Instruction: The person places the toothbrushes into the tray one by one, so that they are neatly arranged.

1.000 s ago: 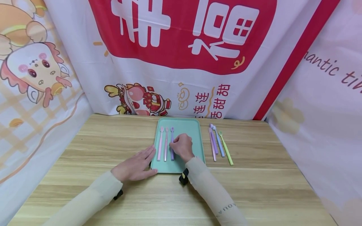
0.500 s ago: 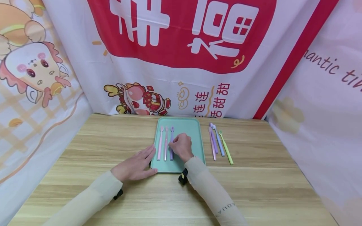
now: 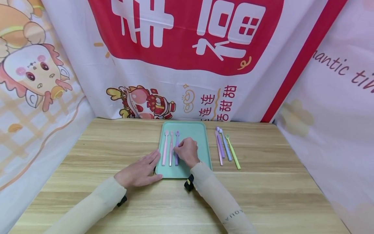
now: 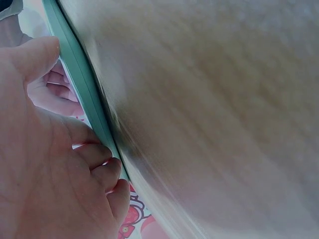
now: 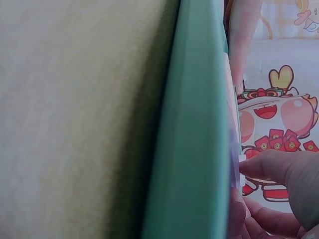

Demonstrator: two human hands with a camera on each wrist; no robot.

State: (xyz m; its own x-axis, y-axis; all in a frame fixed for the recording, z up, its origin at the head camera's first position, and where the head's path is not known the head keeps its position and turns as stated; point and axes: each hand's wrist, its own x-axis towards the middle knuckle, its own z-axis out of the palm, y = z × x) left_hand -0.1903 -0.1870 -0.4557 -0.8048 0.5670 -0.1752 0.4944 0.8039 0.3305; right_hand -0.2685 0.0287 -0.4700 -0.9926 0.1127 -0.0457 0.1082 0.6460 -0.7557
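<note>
A mint-green tray (image 3: 191,128) lies on the table, holding a pale pink toothbrush (image 3: 165,149), a darker pink toothbrush (image 3: 171,149) and a purple toothbrush (image 3: 177,140), side by side with heads toward the back. My right hand (image 3: 188,151) pinches the purple toothbrush near mid-handle, over the tray. In the right wrist view the tray's rim (image 5: 192,129) partly hides the fingers. My left hand (image 3: 138,170) rests at the tray's left front corner with extended fingers along the edge; the left wrist view shows its palm (image 4: 50,164) beside the rim.
Right of the tray lie a pinkish-purple toothbrush (image 3: 219,151), a purple one partly overlapped, a blue toothbrush (image 3: 226,148) and a yellow-green toothbrush (image 3: 233,152). A printed cloth (image 3: 187,61) hangs behind the wooden table (image 3: 271,188), with more cloth on both sides.
The purple toothbrush's lower end has shifted very slightly left under my right hand. My left hand has stayed at the tray's edge; the head view has drifted a little.
</note>
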